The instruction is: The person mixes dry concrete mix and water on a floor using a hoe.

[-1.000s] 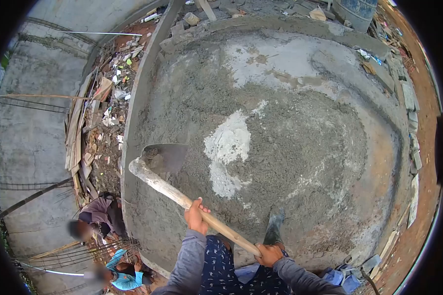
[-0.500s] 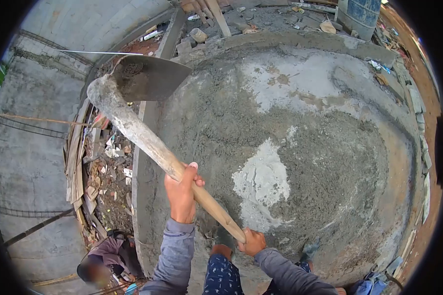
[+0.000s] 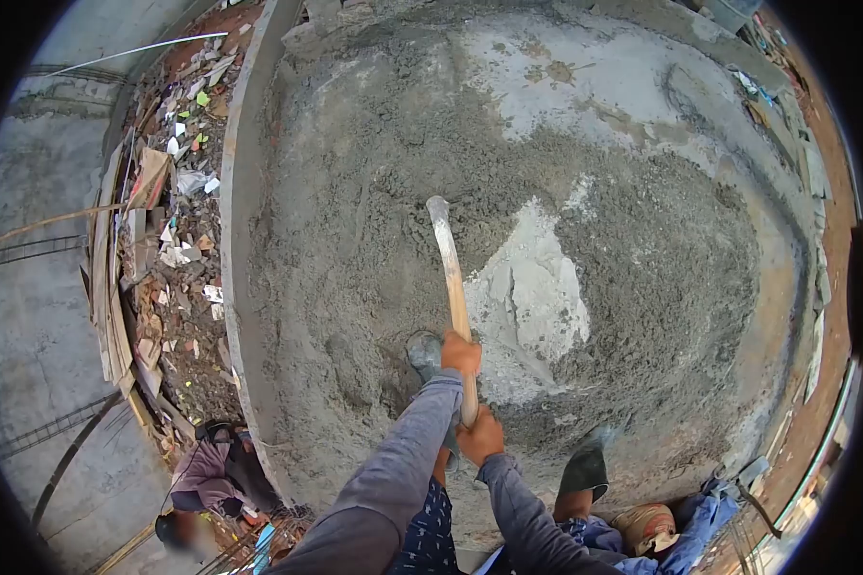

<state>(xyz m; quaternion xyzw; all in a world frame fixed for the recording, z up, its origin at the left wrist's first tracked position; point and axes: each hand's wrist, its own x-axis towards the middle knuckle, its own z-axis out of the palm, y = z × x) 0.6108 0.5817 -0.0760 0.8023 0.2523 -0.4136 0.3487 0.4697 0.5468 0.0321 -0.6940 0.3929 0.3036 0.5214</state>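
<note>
A hoe's wooden handle (image 3: 455,297) runs down the middle of the head view, its whitish far end against the wet grey mix (image 3: 355,240). The blade does not show; it seems sunk in or hidden at that end. My left hand (image 3: 461,354) is wrapped round the handle's lower half. Close behind it, my right hand (image 3: 480,436) grips near the butt. Pale dry powder (image 3: 532,297) lies in a patch just right of the handle. A boot (image 3: 585,470) stands in the mix at lower right, another (image 3: 424,353) beside my left hand.
A low concrete edge (image 3: 232,220) borders the mix on the left, with rubble (image 3: 187,287) and planks (image 3: 110,278) beyond it. Another person (image 3: 206,479) is low at the bottom left. A sack (image 3: 645,525) and blue cloth (image 3: 702,532) lie at the bottom right.
The hoe has swung down from the upper left, where its blade showed in the air, to the mix in the middle. Both hands moved with it, and the view has shifted.
</note>
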